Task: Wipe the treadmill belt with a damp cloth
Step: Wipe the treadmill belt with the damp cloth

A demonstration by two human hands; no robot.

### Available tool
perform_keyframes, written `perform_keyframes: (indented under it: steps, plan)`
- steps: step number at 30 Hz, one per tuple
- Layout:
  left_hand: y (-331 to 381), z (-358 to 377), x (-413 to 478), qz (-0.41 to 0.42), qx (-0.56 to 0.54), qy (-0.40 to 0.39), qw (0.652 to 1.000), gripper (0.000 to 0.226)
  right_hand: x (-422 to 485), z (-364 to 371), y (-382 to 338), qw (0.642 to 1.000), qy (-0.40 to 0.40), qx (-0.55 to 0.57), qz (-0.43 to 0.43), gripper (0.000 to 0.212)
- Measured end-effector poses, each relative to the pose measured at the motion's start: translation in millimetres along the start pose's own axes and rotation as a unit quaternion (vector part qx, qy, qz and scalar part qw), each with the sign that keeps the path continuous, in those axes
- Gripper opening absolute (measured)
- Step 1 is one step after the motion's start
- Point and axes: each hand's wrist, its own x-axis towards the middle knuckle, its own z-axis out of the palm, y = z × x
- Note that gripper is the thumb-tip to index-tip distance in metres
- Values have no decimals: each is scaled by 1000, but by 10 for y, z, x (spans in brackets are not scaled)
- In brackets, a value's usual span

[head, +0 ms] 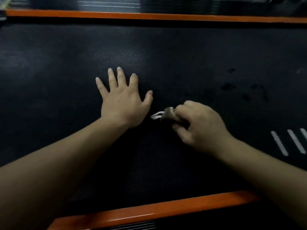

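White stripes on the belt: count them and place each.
3, side by side on the treadmill belt at the picture's right edge: left stripe, middle stripe, and right stripe, cut by the frame. More may lie beyond it.

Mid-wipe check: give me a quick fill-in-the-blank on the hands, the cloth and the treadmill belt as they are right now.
1. The left hand lies flat on the belt with its fingers ____.
2. The right hand grips the cloth, and a ____ loop sticks out of it toward the left hand.
3. The rails along both edges of the belt are ____.
4. The stripes lie on the belt nearest the ____ hand.
Missing words: spread; white; orange; right.
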Motion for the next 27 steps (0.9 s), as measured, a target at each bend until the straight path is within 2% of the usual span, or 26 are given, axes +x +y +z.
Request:
perform_keyframes:
  steps: [2,5,6,7,10,12,13,14,17,18,20,22,24,25,27]
  plan:
    - [-4,1,-4,4,-1,0,1000,79,91,-84,275,999,24,-36,22,19]
    - [-18,11,-2,5,-7,-2,1000,77,262,-221,751,975,98,-42,193,21]
    - [-21,14,3,3,-9,0,1000,77,237,-197,736,970,108,-40,213,22]
    - [-18,15,8,3,-9,3,1000,78,165,-156,612,973,106,-42,202,21]
    - [-5,17,12,2,-4,6,1000,80,-263,-19,28,998,29,3,51,17]
    - [-7,11,3,0,-2,5,1000,80,-400,-51,-2,999,-25,14,-28,19]
    - [-4,9,-2,7,-1,3,1000,79,-347,-105,119,999,-24,4,-37,17]
    - [-2,5,-1,18,1,1,1000,77,-254,-156,294,1000,4,-21,-18,15]
    - [5,-18,-3,69,0,-10,998,72,-91,-343,791,983,70,-64,156,24]
    - [3,-25,1,76,-1,-14,997,72,-137,-339,814,980,78,-58,171,25]
    - [29,-43,7,72,5,-23,997,70,-326,-290,574,993,58,-41,97,22]
    - [136,-80,25,54,9,-38,998,68,-561,-230,326,1000,-2,-10,7,21]
    - [347,-126,96,17,-12,-57,998,62,-535,-260,457,999,-26,-23,-33,25]
    - [473,-149,143,-13,-37,-71,997,60,-421,-295,620,999,-6,-39,-12,23]
    - [672,-141,201,-70,-84,-94,990,62,-168,-400,1046,992,54,-61,100,18]
